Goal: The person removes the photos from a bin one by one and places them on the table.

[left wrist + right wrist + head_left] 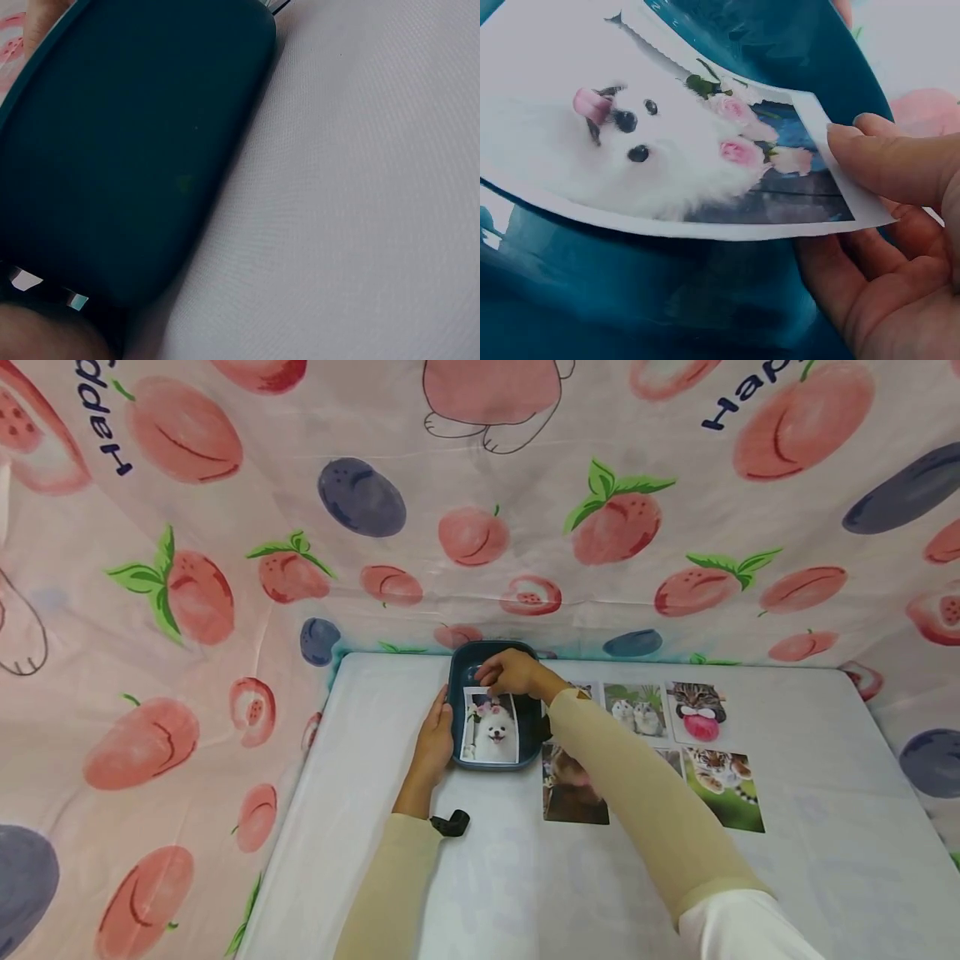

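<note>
A dark teal tray (459, 693) stands at the back of the white table (810, 827). My left hand (434, 740) holds its left rim, and the left wrist view shows the tray's outer wall (127, 150) close up. A photo of a white dog with pink roses (495, 732) lies in the tray. My right hand (514, 672) pinches the far end of this dog photo (652, 150), thumb (889, 161) on top and fingers underneath, above the tray's inside (630, 300).
Several animal photos lie to the right of the tray: hamsters (637, 710), a cat (697, 711), a tiger (723, 777) and a brown one (573, 797) partly under my right sleeve. Fruit-print cloth (225, 593) walls the table at the back and sides.
</note>
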Motion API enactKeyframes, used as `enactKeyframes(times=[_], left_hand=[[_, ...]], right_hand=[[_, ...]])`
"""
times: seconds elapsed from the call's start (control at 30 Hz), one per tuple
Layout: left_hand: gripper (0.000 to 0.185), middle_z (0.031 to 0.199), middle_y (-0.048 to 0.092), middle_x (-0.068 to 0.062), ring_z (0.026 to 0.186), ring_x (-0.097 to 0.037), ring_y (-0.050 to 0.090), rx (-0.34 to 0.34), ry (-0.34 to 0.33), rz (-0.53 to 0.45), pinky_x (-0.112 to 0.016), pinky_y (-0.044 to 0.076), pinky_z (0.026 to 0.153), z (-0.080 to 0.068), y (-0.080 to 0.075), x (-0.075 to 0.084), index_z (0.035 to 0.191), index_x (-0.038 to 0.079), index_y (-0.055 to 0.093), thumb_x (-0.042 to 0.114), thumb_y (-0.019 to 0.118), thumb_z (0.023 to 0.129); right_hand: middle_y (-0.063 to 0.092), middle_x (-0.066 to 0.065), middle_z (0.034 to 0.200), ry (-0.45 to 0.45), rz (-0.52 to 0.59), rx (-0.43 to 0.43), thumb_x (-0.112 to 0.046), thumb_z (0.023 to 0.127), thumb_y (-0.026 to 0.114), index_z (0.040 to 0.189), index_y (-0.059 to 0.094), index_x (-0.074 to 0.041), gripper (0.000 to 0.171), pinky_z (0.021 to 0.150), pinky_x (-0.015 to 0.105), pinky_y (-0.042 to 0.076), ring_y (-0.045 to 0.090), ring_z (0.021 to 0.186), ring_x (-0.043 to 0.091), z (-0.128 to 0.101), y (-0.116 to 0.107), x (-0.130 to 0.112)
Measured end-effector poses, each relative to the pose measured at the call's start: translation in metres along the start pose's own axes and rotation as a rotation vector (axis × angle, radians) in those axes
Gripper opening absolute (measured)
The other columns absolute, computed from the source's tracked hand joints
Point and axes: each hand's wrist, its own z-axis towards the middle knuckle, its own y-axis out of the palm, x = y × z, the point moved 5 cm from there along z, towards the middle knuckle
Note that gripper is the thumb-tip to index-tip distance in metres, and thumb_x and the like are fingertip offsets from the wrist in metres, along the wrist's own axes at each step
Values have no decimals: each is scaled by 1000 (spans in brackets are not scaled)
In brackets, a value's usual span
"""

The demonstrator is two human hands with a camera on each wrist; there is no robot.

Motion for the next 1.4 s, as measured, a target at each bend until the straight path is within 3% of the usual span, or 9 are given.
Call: enactKeyframes(times=[0.17,0.3,0.5,0.73,0.93,1.07,1.4], left_hand=[[49,169,28,3,158,-25,18,-6,7,-10,-52,16,128,1,1,0,160,40,29,43,34,112],[50,169,27,3,158,-25,18,-14,5,-5,-53,16,128,0,3,1,161,40,28,43,34,112],[50,170,26,3,159,-25,16,-4,-25,12,-54,14,128,0,2,0,161,40,28,44,33,111],[48,170,25,5,158,-23,17,6,-36,5,-51,16,128,1,1,-2,159,45,28,45,33,111],[48,170,25,4,159,-24,16,3,5,-9,-51,14,129,0,2,-1,160,42,29,42,33,112],[49,170,25,4,159,-23,15,-3,26,-6,-51,13,129,0,2,-1,160,40,29,42,34,112],[50,170,24,4,159,-23,14,-16,33,1,-51,13,129,0,1,1,161,39,28,42,33,112]], right_hand=[[72,14,127,-13,57,29,4,89,73,131,69,-6,44,92,32,57,67,112,22,-3,-2,1],[70,14,130,7,70,61,-2,88,77,131,70,-9,45,96,36,57,65,117,25,-5,-3,4],[74,11,115,-25,90,80,-12,88,81,116,78,-13,28,81,32,58,65,99,22,-9,-3,2],[75,6,115,-101,119,109,-21,92,79,120,76,-15,29,79,30,56,66,94,18,-24,-18,-2],[73,5,105,-95,169,165,-30,92,78,123,74,-21,33,62,30,51,60,73,17,-46,-49,6],[71,4,116,-86,176,194,-32,92,78,125,73,-23,35,57,33,47,58,70,18,-70,-80,13],[54,3,150,3,89,305,-45,90,76,135,68,-24,50,76,32,54,62,105,15,-142,-156,59]])
